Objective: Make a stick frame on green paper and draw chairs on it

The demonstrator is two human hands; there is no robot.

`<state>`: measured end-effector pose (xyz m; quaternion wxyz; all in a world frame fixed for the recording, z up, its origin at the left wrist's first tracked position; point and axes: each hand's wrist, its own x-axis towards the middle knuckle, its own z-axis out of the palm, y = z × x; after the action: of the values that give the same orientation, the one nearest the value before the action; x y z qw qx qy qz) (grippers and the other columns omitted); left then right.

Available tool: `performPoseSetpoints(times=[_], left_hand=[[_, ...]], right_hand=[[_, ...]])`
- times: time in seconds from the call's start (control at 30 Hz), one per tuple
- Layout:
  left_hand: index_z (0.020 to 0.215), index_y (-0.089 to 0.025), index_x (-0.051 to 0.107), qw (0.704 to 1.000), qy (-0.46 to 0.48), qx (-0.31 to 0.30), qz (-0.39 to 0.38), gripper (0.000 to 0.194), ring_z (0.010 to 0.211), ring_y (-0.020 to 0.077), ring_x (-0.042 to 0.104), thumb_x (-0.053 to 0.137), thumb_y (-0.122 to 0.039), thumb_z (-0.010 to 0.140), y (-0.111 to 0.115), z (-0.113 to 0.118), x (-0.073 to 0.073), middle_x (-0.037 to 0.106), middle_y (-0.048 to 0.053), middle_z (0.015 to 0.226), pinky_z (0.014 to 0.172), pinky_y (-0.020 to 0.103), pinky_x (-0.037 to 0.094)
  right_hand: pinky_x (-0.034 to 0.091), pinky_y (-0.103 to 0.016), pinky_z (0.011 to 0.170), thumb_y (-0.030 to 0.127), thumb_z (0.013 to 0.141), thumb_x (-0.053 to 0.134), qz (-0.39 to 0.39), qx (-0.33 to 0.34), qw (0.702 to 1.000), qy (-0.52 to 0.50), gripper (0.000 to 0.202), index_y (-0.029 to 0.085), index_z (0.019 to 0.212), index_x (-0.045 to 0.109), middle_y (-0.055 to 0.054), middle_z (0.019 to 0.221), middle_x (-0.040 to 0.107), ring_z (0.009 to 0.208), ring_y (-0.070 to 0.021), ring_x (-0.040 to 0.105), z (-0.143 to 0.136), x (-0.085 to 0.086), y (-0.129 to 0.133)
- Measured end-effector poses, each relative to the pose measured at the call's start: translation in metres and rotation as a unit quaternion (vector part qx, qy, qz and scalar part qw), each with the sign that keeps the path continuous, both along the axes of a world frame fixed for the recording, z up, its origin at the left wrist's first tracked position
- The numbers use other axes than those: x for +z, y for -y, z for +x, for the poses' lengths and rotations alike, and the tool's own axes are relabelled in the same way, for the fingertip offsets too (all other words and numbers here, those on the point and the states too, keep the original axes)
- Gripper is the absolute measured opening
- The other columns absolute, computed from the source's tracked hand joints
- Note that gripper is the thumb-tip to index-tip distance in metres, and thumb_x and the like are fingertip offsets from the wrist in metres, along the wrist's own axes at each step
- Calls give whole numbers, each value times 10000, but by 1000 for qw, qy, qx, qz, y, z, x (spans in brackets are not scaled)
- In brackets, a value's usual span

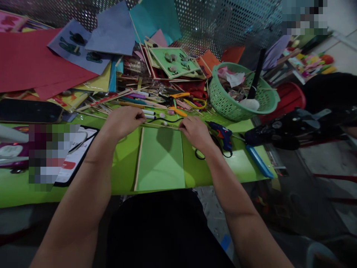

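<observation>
A green sheet of card (pixel 161 160) lies on the table in front of me, with a thin wooden stick (pixel 136 160) along its left edge. Across its far edge runs another thin wooden stick (pixel 163 126). My left hand (pixel 124 121) pinches this stick near the card's far left corner. At the far right corner, the fingers of my right hand (pixel 195 131) are closed on the stick's other end. Just right of my right hand lies a blue glue gun (pixel 224 137) with its black cable. Small pebbles (pixel 162 115) and markers (pixel 147 112) sit beyond the stick.
A green basket (pixel 242 108) full of scraps stands at the back right. Scissors (pixel 180 95), sticks and pens are heaped behind my hands. A framed green picture with pebbles (pixel 175 61) tops a pile. Phones (pixel 30 110) lie left; a blue strip-like object (pixel 259 162) lies right.
</observation>
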<state>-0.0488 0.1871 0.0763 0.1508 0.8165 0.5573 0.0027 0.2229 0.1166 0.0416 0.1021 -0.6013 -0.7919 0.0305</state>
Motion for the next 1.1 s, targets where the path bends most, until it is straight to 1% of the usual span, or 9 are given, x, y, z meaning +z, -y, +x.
performPoseSetpoints(times=[0.13,0.27,0.43,0.57,0.67,0.77,0.9,1.0,1.1], left_hand=[[1065,-238,798,1000,-4,-20,-6,332,993,295,719,537,-396,934,-4,-3,-6,825,100,1119,767,356,431],[1075,-231,799,998,-16,-54,-12,351,979,274,711,528,-405,935,-7,-4,-13,825,97,1141,763,340,424],[1057,-241,798,996,-6,-80,-40,384,987,283,731,522,-466,912,-7,-2,-14,830,79,1124,738,322,424],[1021,-246,799,992,34,-105,-67,376,979,281,733,548,-483,872,-7,-1,-17,833,70,1103,757,328,449],[1039,-249,783,991,53,-103,-69,342,969,274,720,576,-452,856,-6,-2,-17,830,67,1094,764,337,460],[1049,-241,760,993,44,-95,-61,308,952,265,699,594,-420,863,-4,-3,-14,826,62,1087,743,330,445],[943,-223,742,996,-2,-72,-52,240,819,239,643,658,-430,854,-2,-3,-10,803,54,935,682,332,374],[865,-217,740,996,-31,-67,-53,278,735,225,598,712,-492,836,-1,-2,-10,749,51,801,681,336,354],[866,-214,760,994,-56,-76,-53,268,763,241,618,693,-473,836,3,1,-8,744,66,823,702,336,372]], right_hand=[[489,-449,932,166,1018,604,44,-35,998,-38,118,189,991,716,-149,1097,743,1069,-328,640,12,2,-2],[485,-438,907,159,1006,584,84,-100,990,-57,140,208,955,705,-134,1056,737,1027,-316,627,21,-5,-7],[497,-424,883,139,981,577,100,-111,987,-62,176,230,927,718,-118,1016,738,999,-304,626,25,-16,-12],[516,-432,915,135,974,600,96,-119,985,-80,174,217,1019,746,-130,1100,754,1037,-307,658,26,-9,-8],[535,-426,926,174,981,612,126,-132,975,-125,188,232,1103,743,-114,1138,752,1035,-288,680,34,5,7],[553,-430,901,250,983,620,163,-175,959,-155,161,239,1093,737,-103,1065,745,970,-281,692,53,14,34],[557,-448,865,361,956,643,193,-264,934,-144,158,225,988,717,-110,994,747,865,-274,690,88,13,74],[556,-448,815,499,917,669,154,-335,917,-151,287,215,950,698,-120,959,752,803,-272,683,109,5,92],[531,-420,774,630,877,668,78,-378,906,-176,428,219,996,684,-104,909,762,790,-279,687,117,-1,98]])
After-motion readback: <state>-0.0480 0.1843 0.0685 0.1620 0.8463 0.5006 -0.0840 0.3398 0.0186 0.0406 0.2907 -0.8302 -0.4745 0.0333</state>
